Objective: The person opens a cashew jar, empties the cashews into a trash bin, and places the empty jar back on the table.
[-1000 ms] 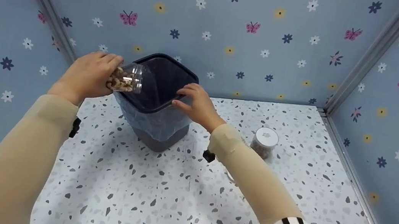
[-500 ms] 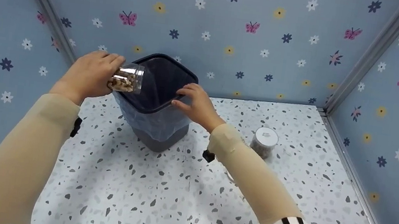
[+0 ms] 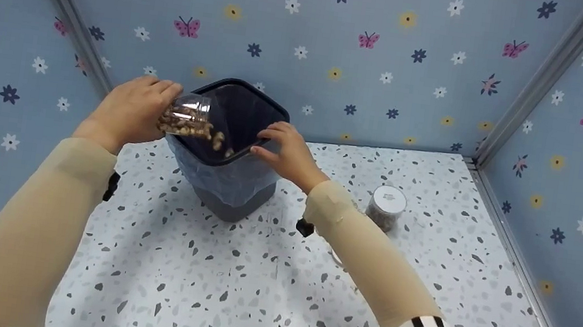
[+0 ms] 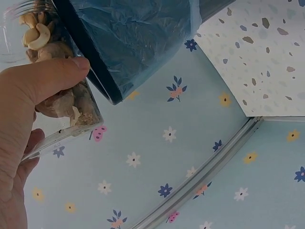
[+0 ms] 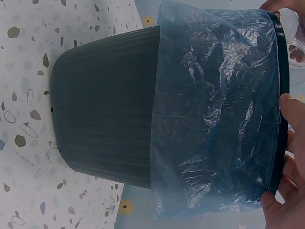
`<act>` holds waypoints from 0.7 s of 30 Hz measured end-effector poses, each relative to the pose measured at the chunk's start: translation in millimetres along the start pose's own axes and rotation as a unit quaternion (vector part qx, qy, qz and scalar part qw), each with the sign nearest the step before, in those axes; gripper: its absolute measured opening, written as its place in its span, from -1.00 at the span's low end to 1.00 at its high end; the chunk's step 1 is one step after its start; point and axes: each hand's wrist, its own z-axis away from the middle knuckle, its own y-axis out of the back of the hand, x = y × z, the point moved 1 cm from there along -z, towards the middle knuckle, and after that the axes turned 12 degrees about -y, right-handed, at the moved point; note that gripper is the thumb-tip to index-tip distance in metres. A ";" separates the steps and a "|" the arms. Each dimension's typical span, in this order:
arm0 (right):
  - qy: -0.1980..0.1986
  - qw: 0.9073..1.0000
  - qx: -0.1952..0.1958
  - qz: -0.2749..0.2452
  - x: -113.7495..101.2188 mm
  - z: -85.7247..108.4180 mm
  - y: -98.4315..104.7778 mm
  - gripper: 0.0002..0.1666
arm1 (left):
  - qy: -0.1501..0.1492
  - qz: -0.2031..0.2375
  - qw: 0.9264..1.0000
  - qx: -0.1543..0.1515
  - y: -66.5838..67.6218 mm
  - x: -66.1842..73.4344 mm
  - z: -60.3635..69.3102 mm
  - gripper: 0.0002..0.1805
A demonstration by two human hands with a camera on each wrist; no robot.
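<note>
My left hand (image 3: 129, 111) grips a clear jar (image 3: 201, 104), tipped on its side with its mouth over the left rim of a dark trash can (image 3: 223, 212). Cashew-like nuts (image 4: 40, 36) and larger brownish pieces (image 4: 59, 102) lie inside the jar. Several pieces (image 3: 218, 140) are spilling from its mouth into the can. A bluish plastic bag (image 4: 138, 40) lines the can and folds over its outside. On the right side, my right hand (image 3: 292, 155) holds the can's rim (image 5: 282, 71) between thumb and fingers. The can's bottom inside is hidden.
A second jar (image 3: 387, 207) with a white lid and dark contents stands on the speckled tabletop (image 3: 229, 290), right of my right forearm. A small white round edge (image 3: 336, 256) shows partly beneath that forearm. Flower-patterned walls (image 3: 308, 36) close in the back and sides.
Pieces in the jar have slid toward its mouth, and some now tumble out into the trash can. My left hand tilts the jar slightly more; my right hand stays on the rim.
</note>
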 end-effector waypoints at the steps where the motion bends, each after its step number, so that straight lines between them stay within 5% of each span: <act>1: -0.001 1.000 -0.001 0.000 0.3 -0.1 -0.3 -0.48 | 0.002 0.002 1.000 -0.001 0.1 0.0 0.0 -0.18; 21: -0.006 1.000 -0.003 0.004 -1.1 1.2 0.5 -0.47 | 0.006 -0.002 1.000 -0.016 3.2 -1.3 1.4 -0.14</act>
